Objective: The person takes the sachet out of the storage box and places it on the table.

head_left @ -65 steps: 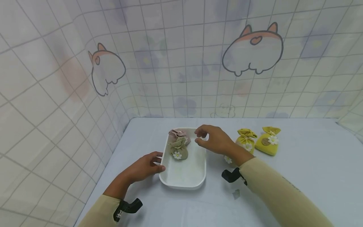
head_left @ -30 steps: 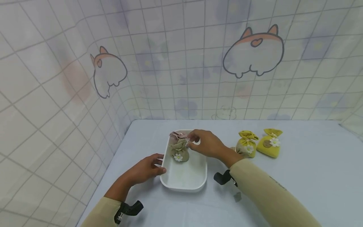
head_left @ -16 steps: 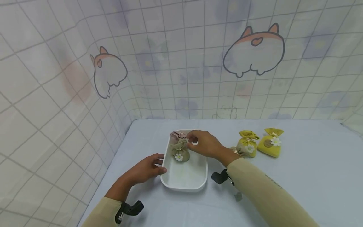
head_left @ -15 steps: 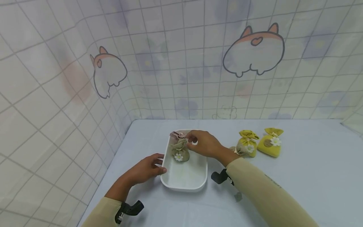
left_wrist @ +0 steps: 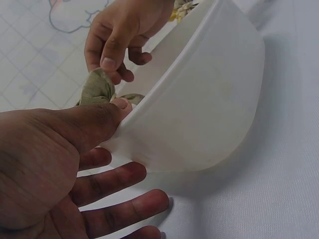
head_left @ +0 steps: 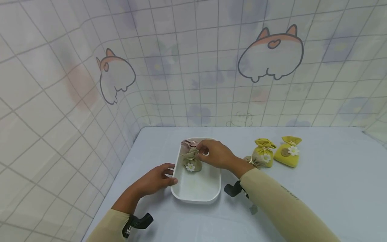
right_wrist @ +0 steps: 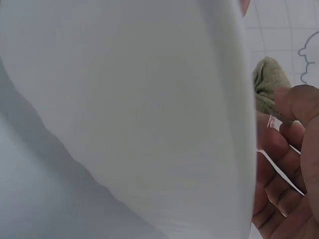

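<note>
Green pouch (head_left: 196, 164) sits in the white tray (head_left: 196, 190), toward its far left, just in front of the pink pouch (head_left: 188, 144). New: your right hand (head_left: 218, 154) is on it. About two seconds ago that hand was over the tray's right side, fingers apart, nothing between them. Now thumb and fingertips are narrowed on the pouch's gathered top; both wrist views show cloth at the thumb tip. Versus half a second ago it's only a nudge further in. Pouch body and its white daisy (head_left: 190, 167) sit where they did, so I read it as: pinch made, no lift. Can't tell how firm the pinch is.

Left hand (head_left: 155, 179): no change. You have the thumb over the tray's left rim and fingers along the outside wall, the lower ones loosely spread. Tray hasn't slipped, so I'd call that hold enough.

Your right sleeve (head_left: 281, 201) has shifted and bares the top of the taupe pouch (head_left: 256, 159), beside the left yellow pouch (head_left: 260, 153). Right yellow pouch (head_left: 285, 158) is unmoved on the table (head_left: 329, 188).

Watch: green and pink pouches are crowded; a tug on one could drag the other.
</note>
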Demonstrator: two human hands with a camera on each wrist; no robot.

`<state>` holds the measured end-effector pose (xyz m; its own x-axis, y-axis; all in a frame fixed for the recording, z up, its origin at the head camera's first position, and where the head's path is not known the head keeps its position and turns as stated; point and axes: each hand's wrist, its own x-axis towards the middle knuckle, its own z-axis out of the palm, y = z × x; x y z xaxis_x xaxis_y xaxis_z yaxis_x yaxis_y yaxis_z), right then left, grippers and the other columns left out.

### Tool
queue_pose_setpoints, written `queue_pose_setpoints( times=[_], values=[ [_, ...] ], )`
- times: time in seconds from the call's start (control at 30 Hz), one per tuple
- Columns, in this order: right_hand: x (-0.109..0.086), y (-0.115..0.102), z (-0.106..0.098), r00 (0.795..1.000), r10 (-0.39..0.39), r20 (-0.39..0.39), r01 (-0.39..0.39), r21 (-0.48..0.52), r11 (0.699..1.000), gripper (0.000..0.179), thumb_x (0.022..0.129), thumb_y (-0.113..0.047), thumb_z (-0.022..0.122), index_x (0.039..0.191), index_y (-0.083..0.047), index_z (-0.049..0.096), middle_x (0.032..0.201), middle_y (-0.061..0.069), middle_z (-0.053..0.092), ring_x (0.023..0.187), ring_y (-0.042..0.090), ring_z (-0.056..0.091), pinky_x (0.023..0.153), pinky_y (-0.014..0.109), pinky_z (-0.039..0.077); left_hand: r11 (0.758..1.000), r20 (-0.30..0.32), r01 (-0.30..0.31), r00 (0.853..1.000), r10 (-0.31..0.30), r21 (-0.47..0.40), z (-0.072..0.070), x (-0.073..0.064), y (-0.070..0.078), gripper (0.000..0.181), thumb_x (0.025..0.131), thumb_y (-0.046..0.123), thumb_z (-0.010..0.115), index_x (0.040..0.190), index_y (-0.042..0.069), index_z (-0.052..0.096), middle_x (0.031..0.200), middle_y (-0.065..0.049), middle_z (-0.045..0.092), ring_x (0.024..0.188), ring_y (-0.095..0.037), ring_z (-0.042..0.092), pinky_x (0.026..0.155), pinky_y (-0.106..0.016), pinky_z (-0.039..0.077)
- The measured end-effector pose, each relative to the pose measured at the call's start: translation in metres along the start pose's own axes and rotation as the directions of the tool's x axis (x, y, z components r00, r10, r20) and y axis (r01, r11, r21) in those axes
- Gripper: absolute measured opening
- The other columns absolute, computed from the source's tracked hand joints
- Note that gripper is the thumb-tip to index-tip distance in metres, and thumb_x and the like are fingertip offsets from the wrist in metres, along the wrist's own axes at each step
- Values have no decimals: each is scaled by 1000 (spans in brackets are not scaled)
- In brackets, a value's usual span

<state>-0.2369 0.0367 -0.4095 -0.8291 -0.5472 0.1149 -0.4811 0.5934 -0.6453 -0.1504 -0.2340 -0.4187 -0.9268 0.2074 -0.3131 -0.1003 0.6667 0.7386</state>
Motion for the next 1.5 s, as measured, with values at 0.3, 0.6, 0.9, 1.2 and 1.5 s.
queue_pose_setpoints(
  times=[0.3,0.6,0.9,1.2,1.5],
  values=[
    [0,-5,3,1000,25,-13,-25,1,1000,15,96,-29,74,106,-20,68,94,-9,64,89,9,60,78,33,51,1000,14,-19,1000,19,-24,1,0,-1,61,94,25,77,147,11,52,132,-12,65,119,-30,64,97,-52,51],
    [-6,-9,-2,999,27,-41,-28,-26,999,8,97,-28,71,102,-22,68,95,-9,66,89,10,60,77,34,51,999,20,-27,999,27,-24,4,2,-3,60,94,26,78,146,11,53,132,-11,65,118,-30,64,96,-53,52],
    [-14,-10,-11,997,17,-72,-19,-36,999,9,97,-29,69,103,-22,70,98,-8,68,92,13,63,78,36,52,1000,5,-17,1000,17,-6,3,2,-4,59,93,27,79,145,14,54,131,-9,66,117,-28,65,96,-52,52],
    [-22,-10,-20,994,45,-103,-50,-44,998,9,97,-29,68,103,-22,70,96,-8,67,91,13,62,78,36,52,1000,-7,-4,1000,4,-5,4,3,-4,59,92,26,79,145,14,55,131,-9,66,116,-28,65,95,-52,52],
    [-30,-7,-31,989,61,-133,-66,-29,997,8,98,-30,67,102,-23,69,95,-9,66,89,15,62,73,35,51,1000,-12,7,1000,-7,1,3,5,-5,59,91,28,80,144,16,56,129,-7,66,114,-27,66,93,-52,53]
  ],
)
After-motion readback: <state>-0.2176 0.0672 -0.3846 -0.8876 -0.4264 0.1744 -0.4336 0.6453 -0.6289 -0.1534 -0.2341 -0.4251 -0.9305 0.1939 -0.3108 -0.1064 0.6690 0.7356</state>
